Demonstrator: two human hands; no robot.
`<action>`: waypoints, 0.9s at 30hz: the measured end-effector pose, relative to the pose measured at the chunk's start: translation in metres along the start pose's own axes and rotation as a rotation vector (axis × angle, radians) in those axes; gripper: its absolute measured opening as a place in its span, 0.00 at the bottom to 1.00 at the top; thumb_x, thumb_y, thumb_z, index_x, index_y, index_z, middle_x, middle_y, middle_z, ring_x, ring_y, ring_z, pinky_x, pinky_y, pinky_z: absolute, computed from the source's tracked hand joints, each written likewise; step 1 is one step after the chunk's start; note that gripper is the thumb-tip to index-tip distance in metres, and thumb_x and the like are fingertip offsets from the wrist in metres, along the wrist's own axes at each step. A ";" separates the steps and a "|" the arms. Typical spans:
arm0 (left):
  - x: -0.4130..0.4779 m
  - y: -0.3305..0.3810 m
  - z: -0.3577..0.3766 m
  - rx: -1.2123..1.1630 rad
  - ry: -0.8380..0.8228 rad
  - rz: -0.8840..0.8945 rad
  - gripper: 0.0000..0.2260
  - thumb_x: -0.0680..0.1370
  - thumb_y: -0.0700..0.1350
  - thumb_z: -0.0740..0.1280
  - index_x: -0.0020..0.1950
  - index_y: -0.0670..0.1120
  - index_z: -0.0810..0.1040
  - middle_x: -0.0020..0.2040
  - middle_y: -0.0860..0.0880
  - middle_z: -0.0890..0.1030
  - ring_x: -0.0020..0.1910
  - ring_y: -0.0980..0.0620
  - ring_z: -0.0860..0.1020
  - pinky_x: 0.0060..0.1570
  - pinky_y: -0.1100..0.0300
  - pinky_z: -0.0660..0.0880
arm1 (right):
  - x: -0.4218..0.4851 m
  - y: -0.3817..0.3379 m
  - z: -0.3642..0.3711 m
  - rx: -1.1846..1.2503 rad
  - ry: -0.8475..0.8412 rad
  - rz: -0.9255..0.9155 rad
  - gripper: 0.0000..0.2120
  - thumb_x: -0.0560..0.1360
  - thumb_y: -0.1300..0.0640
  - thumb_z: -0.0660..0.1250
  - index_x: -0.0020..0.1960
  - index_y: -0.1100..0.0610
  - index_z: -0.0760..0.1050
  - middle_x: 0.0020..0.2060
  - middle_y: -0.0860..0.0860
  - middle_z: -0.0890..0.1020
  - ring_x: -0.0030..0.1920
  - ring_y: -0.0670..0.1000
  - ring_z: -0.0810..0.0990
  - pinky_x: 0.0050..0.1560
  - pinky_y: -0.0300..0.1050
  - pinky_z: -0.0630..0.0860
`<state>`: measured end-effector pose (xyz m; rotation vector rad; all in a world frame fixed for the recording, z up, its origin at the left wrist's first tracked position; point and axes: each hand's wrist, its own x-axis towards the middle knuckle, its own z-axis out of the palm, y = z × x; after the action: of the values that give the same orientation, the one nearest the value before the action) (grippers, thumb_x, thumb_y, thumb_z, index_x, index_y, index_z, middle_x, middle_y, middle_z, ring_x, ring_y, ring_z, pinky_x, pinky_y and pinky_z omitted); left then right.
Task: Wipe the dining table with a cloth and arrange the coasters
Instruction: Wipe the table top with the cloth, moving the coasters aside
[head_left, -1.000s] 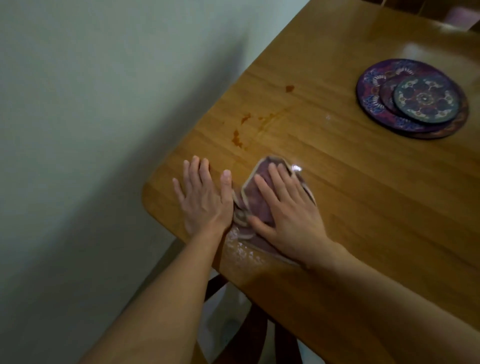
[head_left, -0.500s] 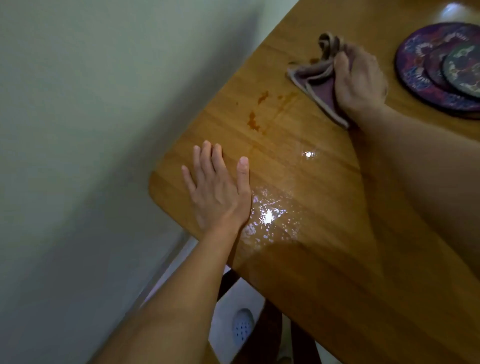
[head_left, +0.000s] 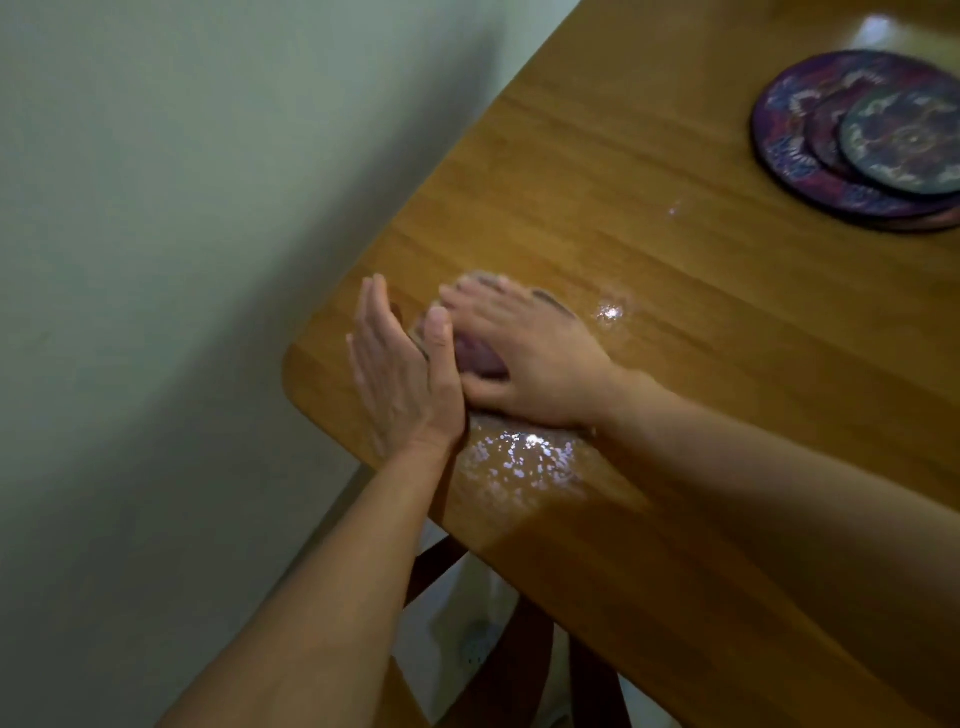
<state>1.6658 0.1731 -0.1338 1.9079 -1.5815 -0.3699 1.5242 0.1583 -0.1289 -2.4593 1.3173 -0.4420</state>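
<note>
My right hand (head_left: 524, 358) presses flat on a purple cloth (head_left: 480, 358) near the corner of the wooden dining table (head_left: 649, 270); the cloth is mostly hidden under the palm. My left hand (head_left: 402, 374) stands on its edge right beside the cloth, fingers straight and together, thumb touching the cloth's side. A stack of round purple patterned coasters (head_left: 867, 140) lies at the far right of the table, well away from both hands. The wood shows wet shiny patches close to my wrists and just right of my right hand.
A pale wall (head_left: 182, 208) runs along the table's left edge. Below the table's near edge, dark wooden chair parts (head_left: 514, 670) and a light floor show.
My right hand has dragged the cloth back from the far side to the near corner. The brown stains seen earlier no longer show. My left hand has tipped from flat onto its edge.
</note>
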 end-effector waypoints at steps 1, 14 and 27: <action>0.000 0.001 -0.001 -0.014 -0.011 0.000 0.35 0.77 0.63 0.45 0.78 0.43 0.57 0.77 0.45 0.61 0.76 0.49 0.59 0.75 0.46 0.53 | -0.025 -0.003 -0.001 0.027 -0.008 -0.024 0.30 0.74 0.42 0.61 0.73 0.53 0.68 0.73 0.52 0.69 0.75 0.51 0.63 0.76 0.46 0.52; -0.002 0.000 0.002 0.129 -0.090 0.046 0.34 0.78 0.65 0.41 0.77 0.47 0.59 0.75 0.46 0.65 0.76 0.49 0.59 0.76 0.46 0.46 | -0.110 0.020 -0.068 0.494 0.360 0.705 0.36 0.73 0.40 0.66 0.77 0.46 0.56 0.72 0.43 0.66 0.70 0.44 0.66 0.70 0.46 0.64; -0.001 -0.002 0.000 0.071 -0.075 0.055 0.35 0.77 0.66 0.42 0.77 0.48 0.60 0.75 0.47 0.66 0.76 0.50 0.60 0.76 0.45 0.46 | 0.034 -0.007 0.013 -0.188 0.120 0.343 0.24 0.80 0.44 0.56 0.74 0.50 0.66 0.75 0.52 0.65 0.75 0.55 0.62 0.75 0.60 0.53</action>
<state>1.6676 0.1740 -0.1353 1.9191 -1.7140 -0.3704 1.5524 0.1352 -0.1336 -2.3087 1.8655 -0.3981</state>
